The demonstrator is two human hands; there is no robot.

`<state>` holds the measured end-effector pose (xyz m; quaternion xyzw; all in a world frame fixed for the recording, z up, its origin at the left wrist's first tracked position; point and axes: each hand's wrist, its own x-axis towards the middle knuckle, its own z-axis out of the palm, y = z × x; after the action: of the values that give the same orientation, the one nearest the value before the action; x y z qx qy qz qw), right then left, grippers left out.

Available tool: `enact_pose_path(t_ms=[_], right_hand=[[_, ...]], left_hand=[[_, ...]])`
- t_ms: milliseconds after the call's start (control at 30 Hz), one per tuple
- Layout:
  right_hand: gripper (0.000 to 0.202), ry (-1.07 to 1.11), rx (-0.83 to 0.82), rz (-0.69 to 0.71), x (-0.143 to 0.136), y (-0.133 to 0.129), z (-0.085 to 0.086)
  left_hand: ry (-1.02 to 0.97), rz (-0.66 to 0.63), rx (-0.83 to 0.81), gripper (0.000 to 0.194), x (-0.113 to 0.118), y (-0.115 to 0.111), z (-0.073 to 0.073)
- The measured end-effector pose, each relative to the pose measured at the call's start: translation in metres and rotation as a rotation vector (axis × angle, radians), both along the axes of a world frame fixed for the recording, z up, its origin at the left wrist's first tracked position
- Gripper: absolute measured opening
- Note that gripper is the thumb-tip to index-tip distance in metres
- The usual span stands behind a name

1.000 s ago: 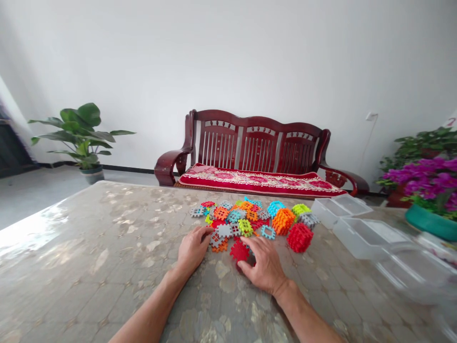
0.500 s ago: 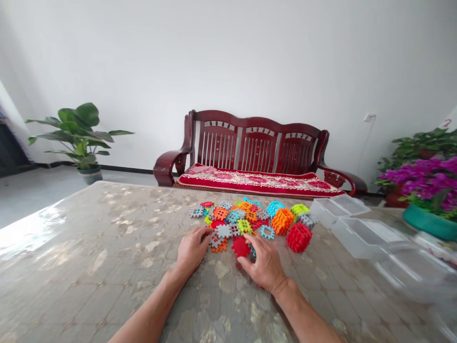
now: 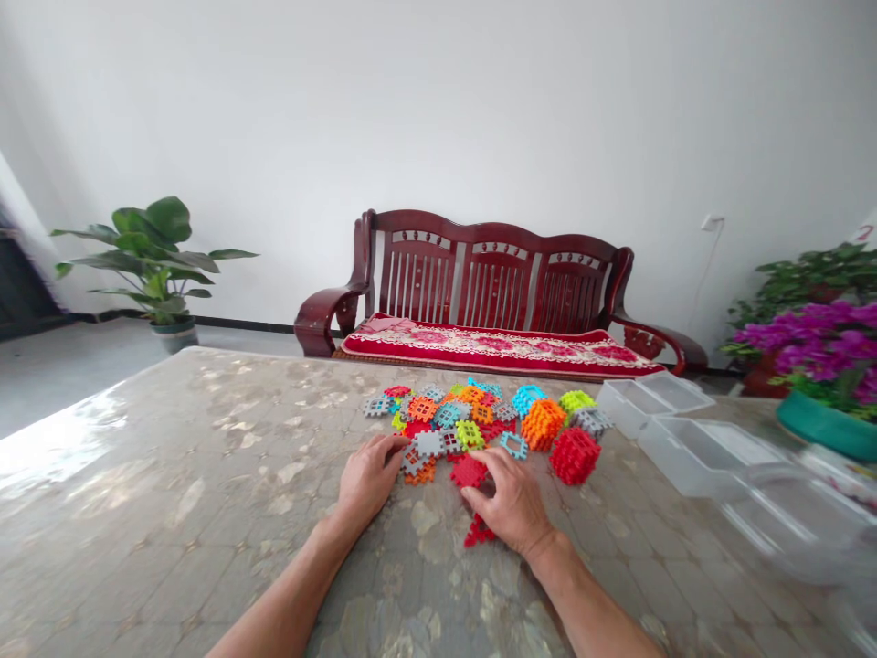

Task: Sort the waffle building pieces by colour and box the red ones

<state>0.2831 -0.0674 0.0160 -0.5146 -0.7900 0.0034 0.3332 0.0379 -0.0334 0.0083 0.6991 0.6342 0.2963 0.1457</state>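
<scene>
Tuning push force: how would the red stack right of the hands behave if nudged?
The red stack may shift or splay: its notched layers look piled. Each piece is likely stiff and light, given the thin, plastic-looking plates. Rolling seems unlikely, given the toothed edges.

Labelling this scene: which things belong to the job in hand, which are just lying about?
Job:
- red toothed plate at right hand
- mixed toothed plates by left hand
- orange stack, red stack
- plastic bins, probably

Lying about:
- leafy potted plant
- purple flowers
- slatted bench
</scene>
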Motion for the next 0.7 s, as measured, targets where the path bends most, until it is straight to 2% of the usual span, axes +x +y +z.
enact_pose_path(t_ms=[200, 433, 567, 700], right_hand=[[0.042, -0.076, 0.099, -0.041, 0.003, 0.0, 0.005], [0.041, 0.029, 0.234, -0.094, 0.013, 0.003, 0.014], [0.042, 0.11, 0.342, -0.221, 0.036, 0.009, 0.026], [0.046, 0.152, 0.396, -0.404, 0.075, 0.012, 0.038]], left_hand=[[-0.003, 0.001, 0.0, 0.028, 0.0, 0.0, -0.001], [0.005, -0.001, -0.007, 0.029, -0.002, 0.002, -0.003], [0.01, -0.005, -0.006, 0.03, -0.003, 0.003, -0.005], [0.013, 0.004, -0.001, 0.031, -0.003, 0.003, -0.005]])
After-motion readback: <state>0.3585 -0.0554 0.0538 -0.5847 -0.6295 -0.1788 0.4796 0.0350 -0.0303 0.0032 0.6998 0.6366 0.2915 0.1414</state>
